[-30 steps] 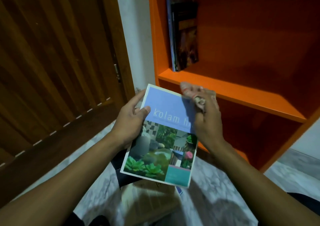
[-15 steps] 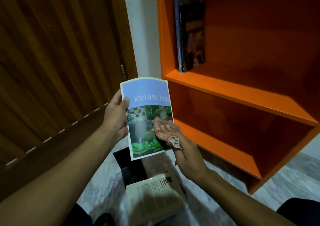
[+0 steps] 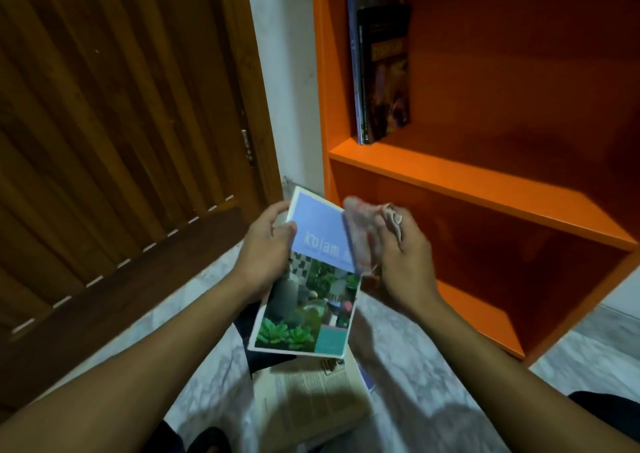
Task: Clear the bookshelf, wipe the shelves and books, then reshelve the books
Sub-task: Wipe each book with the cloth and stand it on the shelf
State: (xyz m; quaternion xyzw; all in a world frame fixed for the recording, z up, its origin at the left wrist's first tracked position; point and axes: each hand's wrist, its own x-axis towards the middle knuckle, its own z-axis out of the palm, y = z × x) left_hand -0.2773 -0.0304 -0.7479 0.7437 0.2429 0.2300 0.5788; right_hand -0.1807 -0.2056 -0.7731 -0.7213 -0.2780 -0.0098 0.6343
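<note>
1. Bookshelf (image 3: 485,189): an orange unit standing on the floor at the right. Its lower compartment holds nothing visible, which suggests the shelves have been cleared and reshelving has only begun.
2. Door (image 3: 121,123): dark slatted wood at the left, apart from the work.
3. Floor (image 3: 415,366): pale marble, serving as the staging surface between the person's arms.
4. Shelved books (image 3: 381,68): at least two dark volumes standing upright against the left wall of the upper shelf, at its left end; probably placed there so the side panel props them.
5. Pile of books (image 3: 311,397): lying flat on the floor just below the held book, near the person; judged to be waiting for wiping.
6. Book (image 3: 311,300): a thin paperback with a blue top band and garden photographs, held in the air above the floor, in front of the bookshelf's lower left corner, cover tilted toward the camera so its face is exposed for wiping.
7. Left hand (image 3: 266,262): fingers curled round the book's left edge, thumb on the cover, steadying it.
8. Right hand (image 3: 405,262): fingers closed round the cloth, pressing it to the cover's upper right corner.
9. Cloth (image 3: 367,230): a small pinkish rag, blurred, bunched in the right hand against the blue band.
</note>
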